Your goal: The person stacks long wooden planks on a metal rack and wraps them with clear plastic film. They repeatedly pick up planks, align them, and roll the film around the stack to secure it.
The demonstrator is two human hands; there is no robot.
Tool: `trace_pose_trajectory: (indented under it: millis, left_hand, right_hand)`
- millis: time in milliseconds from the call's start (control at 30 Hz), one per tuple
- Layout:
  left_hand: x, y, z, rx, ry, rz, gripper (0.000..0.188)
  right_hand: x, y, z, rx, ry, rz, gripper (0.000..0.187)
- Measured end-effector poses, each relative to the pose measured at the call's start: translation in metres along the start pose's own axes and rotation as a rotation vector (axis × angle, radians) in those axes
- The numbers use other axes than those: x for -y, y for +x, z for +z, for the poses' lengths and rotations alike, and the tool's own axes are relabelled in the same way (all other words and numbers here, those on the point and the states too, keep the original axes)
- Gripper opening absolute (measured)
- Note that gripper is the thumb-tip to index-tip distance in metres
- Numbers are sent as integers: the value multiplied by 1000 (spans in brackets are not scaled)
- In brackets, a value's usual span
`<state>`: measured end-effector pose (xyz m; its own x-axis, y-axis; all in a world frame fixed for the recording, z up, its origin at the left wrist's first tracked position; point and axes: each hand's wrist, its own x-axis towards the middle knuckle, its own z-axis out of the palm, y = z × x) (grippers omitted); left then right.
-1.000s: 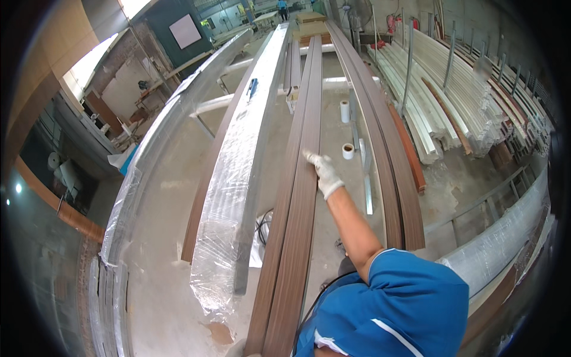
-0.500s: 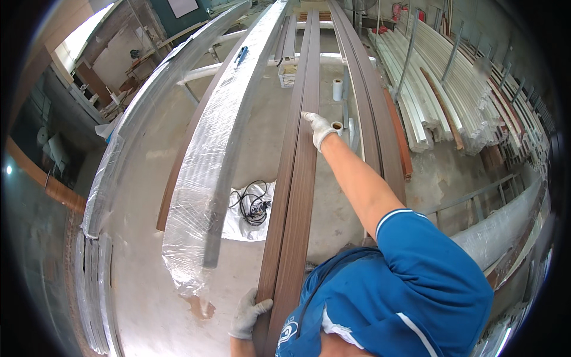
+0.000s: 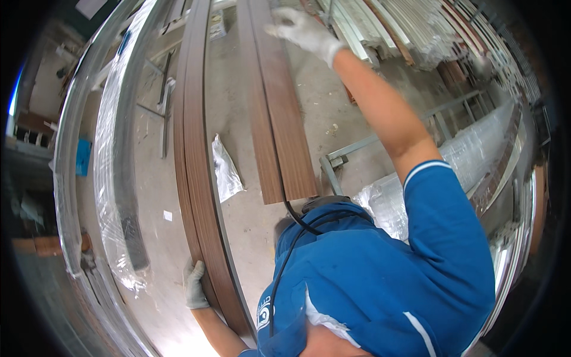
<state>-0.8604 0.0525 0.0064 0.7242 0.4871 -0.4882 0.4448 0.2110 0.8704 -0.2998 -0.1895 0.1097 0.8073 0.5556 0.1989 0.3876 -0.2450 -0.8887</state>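
Note:
My left hand (image 3: pixel 195 284), in a pale work glove, grips the left edge of a long brown wood-grain board (image 3: pixel 193 172) near its close end. A dark groove runs along this board. To its right lies a second brown grooved board (image 3: pixel 273 119), its near end close to my body. My right hand (image 3: pixel 303 33), also gloved, is held above the far part of this second board. Its fingers are apart, slightly curled and blurred, with nothing seen in them. A black cable (image 3: pixel 303 225) runs between my shirt and the second board's near end.
Plastic-wrapped long profiles (image 3: pixel 110 143) stand on the left. White profiles (image 3: pixel 428 35) are stacked at the far right. A metal frame (image 3: pixel 369 143) and a wrapped bundle (image 3: pixel 440 160) are at the right. A white sheet (image 3: pixel 225 169) lies on the floor between the boards.
My view has turned right and nearer my body. My right hand has come off the first board and moved over the second one. My left hand stays at the first board's near end.

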Motion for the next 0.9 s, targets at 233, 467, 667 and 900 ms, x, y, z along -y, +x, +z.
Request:
trace_pose_trajectory:
  millis: [233, 467, 667, 900]
  left_hand:
    - [-3, 2, -2, -3, 128, -1, 67]
    - [-12, 3, 4, -47, 170, -9, 66]
    - [1, 6, -3, -192, 143, -130, 65]
    - [-17, 77, 16, -351, 110, -156, 64]
  right_hand:
    - [-92, -115, -25, -86, 171, 391, 81]
    - [-100, -107, -21, -147, 146, 378, 69]
    - [-62, -27, 20, -101, 113, 44, 55]
    - [-65, 78, -1, 277, -420, -521, 32]
